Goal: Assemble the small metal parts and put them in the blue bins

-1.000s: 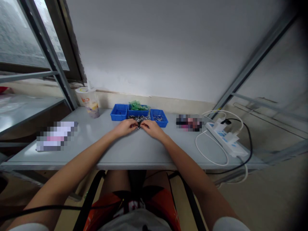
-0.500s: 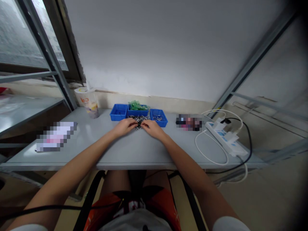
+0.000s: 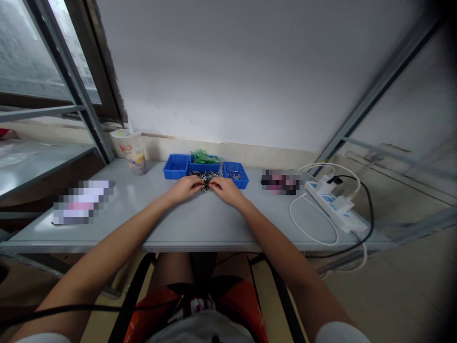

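Bare counter (image 3: pixel 200 224) runs from the near edge up to the hands. The left hand (image 3: pixel 184 187) and right hand (image 3: pixel 226 190) meet fingertip to fingertip on a heap of small metal pins (image 3: pixel 207 178) (whether either pinches one, I cannot tell). Behind stand three blue trays (image 3: pixel 206 167), the middle one holding green pieces (image 3: pixel 202 156). A cup (image 3: pixel 130 150) stands left, a power strip (image 3: pixel 335 204) right.

arms bare | short white sleeves (image 3: pixel 342 332) | orange-red and black shorts (image 3: pixel 233 305)
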`<state>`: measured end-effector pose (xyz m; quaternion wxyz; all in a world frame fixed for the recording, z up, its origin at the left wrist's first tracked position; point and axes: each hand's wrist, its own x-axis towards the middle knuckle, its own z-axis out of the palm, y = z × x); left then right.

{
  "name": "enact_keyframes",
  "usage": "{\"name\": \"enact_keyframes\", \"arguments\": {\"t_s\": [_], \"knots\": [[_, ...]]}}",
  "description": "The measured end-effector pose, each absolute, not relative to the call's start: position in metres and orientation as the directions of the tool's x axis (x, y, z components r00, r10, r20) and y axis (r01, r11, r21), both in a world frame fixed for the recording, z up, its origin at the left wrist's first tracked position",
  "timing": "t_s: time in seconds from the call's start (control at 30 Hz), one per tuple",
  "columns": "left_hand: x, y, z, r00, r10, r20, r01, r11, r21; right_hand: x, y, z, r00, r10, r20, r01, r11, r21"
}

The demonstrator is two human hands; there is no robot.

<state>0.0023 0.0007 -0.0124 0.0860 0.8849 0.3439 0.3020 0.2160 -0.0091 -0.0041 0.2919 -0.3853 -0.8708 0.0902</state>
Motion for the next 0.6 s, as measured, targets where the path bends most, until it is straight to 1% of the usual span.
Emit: {"name": "enact_keyframes", "arguments": {"t_s": [0.13, 0.27, 0.4, 0.5, 0.6], "knots": [[0.0021, 0.0012, -0.0137, 0.598, 0.653, 0.465, 0.544, -0.757, 0.362, 0.2146, -0.0098, -0.0043, -0.546, 0.693, 0.471, 0.591, 0.717, -0.369], [0.0016, 0.0018, -0.0146, 0.576, 0.662, 0.48, 0.546, -0.748, 0.377, 0.2158, -0.0094, -0.0038, -0.539, 0.703, 0.463, 0.601, 0.707, -0.373], [0.0017, 0.0018, -0.0147, 0.569, 0.654, 0.498, 0.531, -0.755, 0.385, 0.2162, -0.0105, -0.0033, -0.565, 0.72, 0.403, 0.614, 0.693, -0.378], [0.002, 0.0018, -0.0152, 0.589, 0.623, 0.515, 0.495, -0.782, 0.379, 0.2136, -0.0134, -0.0023, -0.592, 0.732, 0.337, 0.623, 0.681, -0.385], [0.0021, 0.0022, -0.0159, 0.634, 0.582, 0.509, 0.453, -0.813, 0.365, 0.2108, -0.0154, -0.0019, -0.615, 0.729, 0.303, 0.614, 0.683, -0.396]]}}
